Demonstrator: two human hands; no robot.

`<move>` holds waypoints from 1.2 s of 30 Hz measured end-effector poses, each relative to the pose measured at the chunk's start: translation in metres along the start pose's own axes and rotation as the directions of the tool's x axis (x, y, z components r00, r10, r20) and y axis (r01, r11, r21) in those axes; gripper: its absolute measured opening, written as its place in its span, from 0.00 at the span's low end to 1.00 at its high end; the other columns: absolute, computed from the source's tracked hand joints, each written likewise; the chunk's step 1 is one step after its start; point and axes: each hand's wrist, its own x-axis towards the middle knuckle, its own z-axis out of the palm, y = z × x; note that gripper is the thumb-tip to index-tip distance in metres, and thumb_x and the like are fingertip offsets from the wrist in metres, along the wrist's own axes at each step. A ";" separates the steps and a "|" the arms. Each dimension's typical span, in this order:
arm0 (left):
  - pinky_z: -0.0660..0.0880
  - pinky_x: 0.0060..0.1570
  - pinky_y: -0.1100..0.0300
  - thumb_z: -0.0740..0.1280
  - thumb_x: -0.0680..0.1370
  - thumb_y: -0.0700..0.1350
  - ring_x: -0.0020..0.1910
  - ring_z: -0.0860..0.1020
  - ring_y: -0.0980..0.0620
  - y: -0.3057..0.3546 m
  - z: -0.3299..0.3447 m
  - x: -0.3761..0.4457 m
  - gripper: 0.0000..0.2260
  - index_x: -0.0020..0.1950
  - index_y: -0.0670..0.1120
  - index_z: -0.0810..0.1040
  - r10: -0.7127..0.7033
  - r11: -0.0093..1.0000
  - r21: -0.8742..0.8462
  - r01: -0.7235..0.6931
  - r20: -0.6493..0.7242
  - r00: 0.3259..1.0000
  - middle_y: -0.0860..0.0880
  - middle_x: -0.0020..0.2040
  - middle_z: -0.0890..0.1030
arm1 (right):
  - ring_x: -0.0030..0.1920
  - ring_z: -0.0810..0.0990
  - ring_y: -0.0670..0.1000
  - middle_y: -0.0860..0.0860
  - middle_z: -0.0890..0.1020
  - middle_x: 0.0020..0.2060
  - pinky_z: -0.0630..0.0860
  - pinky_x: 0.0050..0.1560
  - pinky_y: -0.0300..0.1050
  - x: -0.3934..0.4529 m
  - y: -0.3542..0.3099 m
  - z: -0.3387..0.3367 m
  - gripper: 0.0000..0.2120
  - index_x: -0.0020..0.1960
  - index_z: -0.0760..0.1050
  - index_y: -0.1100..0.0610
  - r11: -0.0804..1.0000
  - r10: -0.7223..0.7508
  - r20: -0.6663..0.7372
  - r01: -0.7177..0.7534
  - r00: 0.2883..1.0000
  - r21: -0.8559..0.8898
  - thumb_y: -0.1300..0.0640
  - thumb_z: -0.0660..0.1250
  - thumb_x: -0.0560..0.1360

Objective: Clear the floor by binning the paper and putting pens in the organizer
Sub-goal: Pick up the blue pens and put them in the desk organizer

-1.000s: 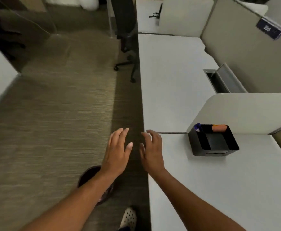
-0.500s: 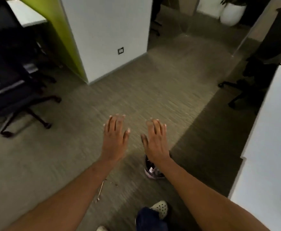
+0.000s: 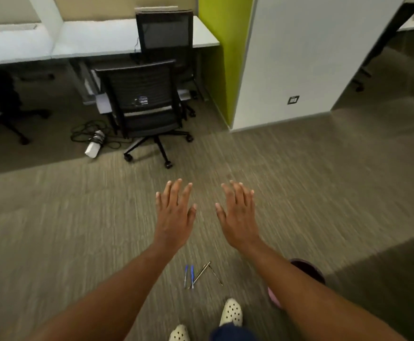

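Several pens (image 3: 196,275) lie on the carpet between my forearms, just ahead of my feet: two blue ones side by side and thin metallic ones crossing to their right. My left hand (image 3: 175,212) and my right hand (image 3: 238,212) are stretched out flat above the floor, palms down, fingers spread, holding nothing. A dark round bin (image 3: 310,269) stands on the floor at the right, mostly hidden behind my right forearm. No paper and no organizer are in view.
A black office chair (image 3: 144,109) stands ahead at the left by a white desk (image 3: 97,43). A coiled cable and a white power strip (image 3: 95,145) lie beside it. A white and green partition wall (image 3: 287,60) rises at the back right. My shoes (image 3: 230,312) are at the bottom.
The view has swung left, away from the desk with the organizer, toward the open floor. The pens on the carpet have come into sight. Both hands stay open and outstretched.
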 end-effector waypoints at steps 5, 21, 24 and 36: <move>0.53 0.80 0.35 0.56 0.86 0.56 0.84 0.49 0.44 -0.003 0.016 0.000 0.26 0.83 0.53 0.56 -0.068 0.998 0.003 0.068 0.034 0.997 0.46 0.84 0.56 | 0.82 0.54 0.58 0.55 0.60 0.81 0.49 0.82 0.63 0.019 0.013 0.016 0.27 0.81 0.57 0.52 0.998 -0.055 0.082 0.054 0.995 0.014 0.44 0.56 0.85; 0.52 0.80 0.35 0.58 0.85 0.54 0.84 0.53 0.42 -0.059 0.140 -0.015 0.26 0.82 0.50 0.59 -0.196 0.980 0.015 0.200 0.279 0.940 0.44 0.83 0.59 | 0.81 0.59 0.59 0.56 0.63 0.78 0.53 0.82 0.64 -0.007 0.086 0.145 0.28 0.80 0.58 0.54 0.999 0.027 0.381 -0.013 0.924 -0.040 0.45 0.58 0.84; 0.52 0.80 0.36 0.59 0.85 0.54 0.84 0.53 0.43 -0.090 0.187 -0.033 0.26 0.82 0.49 0.60 -0.194 0.980 0.021 0.200 0.359 0.913 0.44 0.83 0.60 | 0.81 0.60 0.59 0.57 0.64 0.78 0.53 0.82 0.64 -0.024 0.103 0.199 0.28 0.80 0.59 0.54 0.995 0.088 0.453 -0.058 0.887 -0.080 0.45 0.58 0.84; 0.60 0.77 0.38 0.55 0.85 0.56 0.78 0.63 0.42 -0.235 0.450 -0.110 0.26 0.82 0.49 0.60 -0.159 0.983 0.007 0.185 0.536 0.829 0.43 0.79 0.65 | 0.81 0.59 0.60 0.58 0.64 0.79 0.53 0.82 0.63 -0.129 0.191 0.481 0.28 0.81 0.58 0.54 0.992 0.103 0.675 -0.028 0.731 -0.122 0.47 0.58 0.84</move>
